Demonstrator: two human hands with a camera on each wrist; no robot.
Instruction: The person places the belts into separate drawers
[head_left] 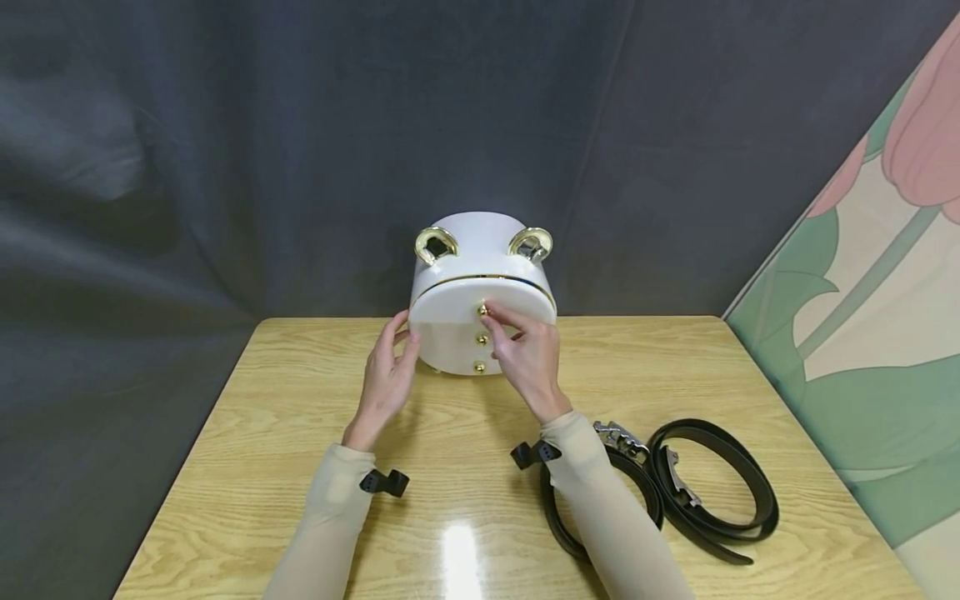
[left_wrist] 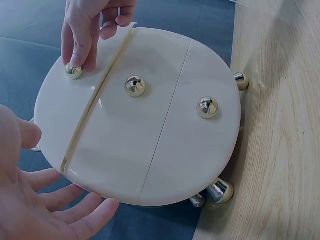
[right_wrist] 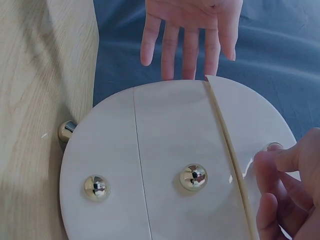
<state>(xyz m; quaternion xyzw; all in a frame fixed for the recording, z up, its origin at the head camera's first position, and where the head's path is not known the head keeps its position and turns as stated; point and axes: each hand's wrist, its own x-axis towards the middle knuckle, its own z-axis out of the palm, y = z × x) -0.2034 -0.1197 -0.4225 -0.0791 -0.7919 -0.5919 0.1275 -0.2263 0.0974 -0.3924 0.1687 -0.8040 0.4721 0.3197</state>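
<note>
A white rounded jewelry box (head_left: 480, 242) with two gold ear-shaped pieces and gold feet stands at the table's back edge. Its front has three drawers, each with a round gold knob. My right hand (head_left: 531, 354) pinches the top knob (left_wrist: 75, 71) between thumb and fingers. The top drawer (left_wrist: 55, 110) stands slightly forward, showing a gold-colored lower edge. Below it, the middle drawer (left_wrist: 120, 130) and bottom drawer (left_wrist: 205, 145) sit flush. My left hand (head_left: 386, 379) rests its extended fingertips against the box's left side, thumb held apart.
Two coiled black belts (head_left: 767, 487) with metal buckles lie on the wooden table (head_left: 247, 467) at front right, partly under the right forearm. A dark curtain (head_left: 337, 125) hangs behind the box. Flower-patterned fabric (head_left: 862, 333) borders the right side.
</note>
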